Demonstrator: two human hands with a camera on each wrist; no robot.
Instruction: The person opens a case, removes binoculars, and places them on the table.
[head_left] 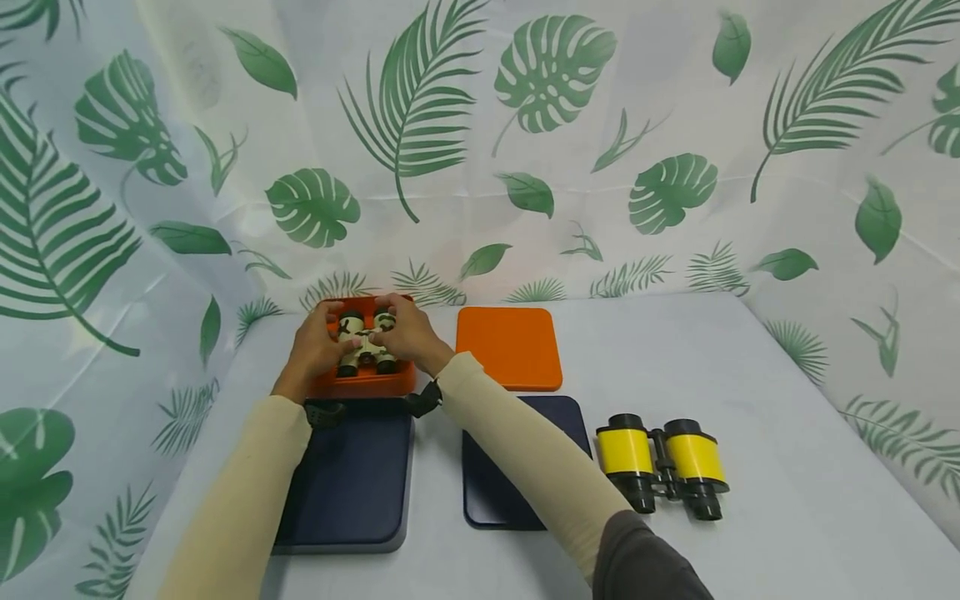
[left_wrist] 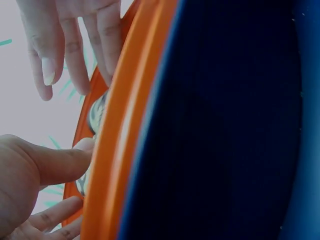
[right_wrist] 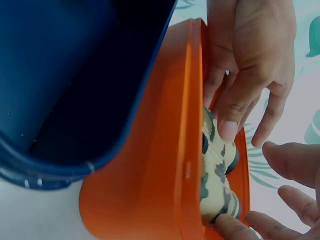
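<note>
A pair of camouflage-pattern binoculars lies inside an orange box at the back left. My left hand holds the left side of the binoculars, its thumb laid on them and its fingers reaching into the box. Over the right side is my right hand, fingers loosely spread. In the right wrist view its fingertips come right up to one end of the binoculars, while its thumb stands off them. The box walls partly hide the binoculars in both wrist views.
An orange lid lies right of the orange box. In front stands a dark blue box, below my left wrist. A dark blue lid lies under my right forearm, and yellow-and-black binoculars lie to its right. Leaf-print cloth hangs behind.
</note>
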